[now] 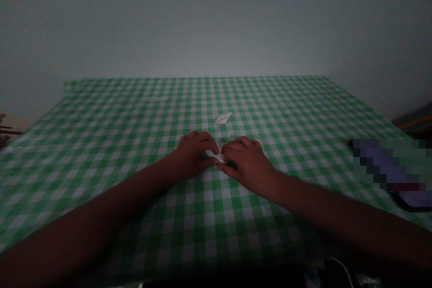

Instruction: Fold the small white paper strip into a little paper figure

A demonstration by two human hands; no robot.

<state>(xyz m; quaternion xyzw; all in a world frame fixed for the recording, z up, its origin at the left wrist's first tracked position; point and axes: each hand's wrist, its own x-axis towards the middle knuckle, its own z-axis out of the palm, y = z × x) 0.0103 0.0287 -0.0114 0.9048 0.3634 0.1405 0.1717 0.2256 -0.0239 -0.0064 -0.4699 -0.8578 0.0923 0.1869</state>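
Note:
Both hands meet over the middle of the table. My left hand (196,153) has its fingers curled, with thumb and fingertips closed on a small piece of white paper (218,156). From the other side, my right hand (248,159) pinches the same paper, its thumb low and its fingers bent over the top. Much of the paper is hidden behind the fingers, so its full shape does not show. Just beyond the hands lies a small folded white paper (223,119), shaped like a little boat or diamond, touched by neither hand.
A green and white checked tablecloth (286,112) covers the table, which reaches back to a pale wall (236,22). A thin whitish strip (155,99) lies at the back left. On the right edge is a dark-edged flat object (403,202), mostly blurred by large pixels.

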